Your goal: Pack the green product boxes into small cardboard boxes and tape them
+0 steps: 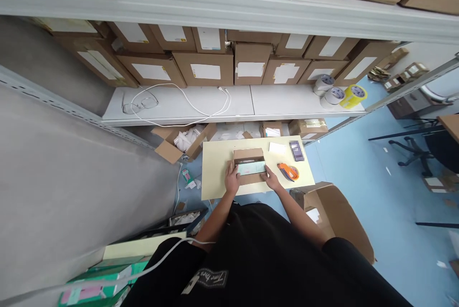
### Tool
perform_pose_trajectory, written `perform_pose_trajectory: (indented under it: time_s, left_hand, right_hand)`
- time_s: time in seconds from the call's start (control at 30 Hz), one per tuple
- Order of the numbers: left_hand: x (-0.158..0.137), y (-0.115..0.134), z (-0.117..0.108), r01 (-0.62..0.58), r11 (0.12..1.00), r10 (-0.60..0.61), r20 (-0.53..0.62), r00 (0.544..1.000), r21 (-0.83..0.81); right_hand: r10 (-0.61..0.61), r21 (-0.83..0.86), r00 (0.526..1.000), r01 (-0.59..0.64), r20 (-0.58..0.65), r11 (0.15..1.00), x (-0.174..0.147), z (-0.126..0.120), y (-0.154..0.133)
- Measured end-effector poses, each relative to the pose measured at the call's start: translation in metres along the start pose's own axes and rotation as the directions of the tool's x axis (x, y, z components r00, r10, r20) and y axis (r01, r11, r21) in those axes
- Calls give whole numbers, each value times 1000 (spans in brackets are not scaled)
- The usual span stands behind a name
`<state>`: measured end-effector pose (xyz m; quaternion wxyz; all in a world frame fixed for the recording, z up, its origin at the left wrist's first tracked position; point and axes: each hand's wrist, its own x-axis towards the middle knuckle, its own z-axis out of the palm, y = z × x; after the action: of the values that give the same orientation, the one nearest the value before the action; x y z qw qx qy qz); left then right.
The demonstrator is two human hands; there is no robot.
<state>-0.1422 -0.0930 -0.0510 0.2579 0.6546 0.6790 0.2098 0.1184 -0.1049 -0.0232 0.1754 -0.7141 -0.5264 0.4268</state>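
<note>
Seen from above: a small open cardboard box sitting near the middle of a pale yellow tabletop, closer to its far edge than its near one. Inside, a pale green flat packet, long axis running left to right, lying level and parallel to the table's near edge.

Left hand pressed against the box's left end, fingers curled over the wall; right hand at the right end, fingers bent onto the packet's right tip. Both partly closed around the box and packet; firmness of hold too small to tell.

Bare tabletop to the left of the box, free out to the left edge. To the right, less room: an orange tape dispenser just beside the right hand, a purple blurred card and a white slip farther off toward the far right corner.

Beyond the far edge, a shelf with a white cable and tape rolls. Off the right near corner, an open brown carton on the blue floor.
</note>
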Motion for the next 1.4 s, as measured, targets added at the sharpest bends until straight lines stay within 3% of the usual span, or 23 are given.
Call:
perform_pose_trajectory:
  time_s: [0.2,0.4,0.53,0.77,0.93,1.03,1.13,1.27,1.4]
  left_hand:
    - [20,-3,-3,50,992,-73,215,974,113]
    - [5,-8,-9,-176,971,128,269,955,163]
    - [-2,-7,-11,-186,963,111,342,933,195]
    - [-11,26,-11,-90,962,33,218,975,258]
    - [-65,59,-1,-59,973,53,32,998,225]
    - [-114,78,9,-26,981,39,-69,997,192]
    - [-168,96,16,39,990,-16,-166,986,136]
    - [-236,117,12,136,989,-111,-316,942,55]
    - [-293,127,-1,235,972,-204,-489,848,3]
  right_hand:
    - [31,-102,999,-28,26,994,-3,4,-7]
    - [-44,-13,999,44,-12,999,-5,12,0]
    - [-101,83,994,104,-45,991,-8,13,4]
    - [-186,201,983,182,0,963,-8,-24,7]
    - [-294,184,955,282,37,942,-14,-56,18]
    - [-426,113,899,415,99,903,-27,-64,26]
    - [-548,-27,789,577,276,817,-47,-64,32]
    - [-603,-209,602,776,523,595,-80,-53,30]
    - [-675,-274,469,882,569,382,-113,-27,12]
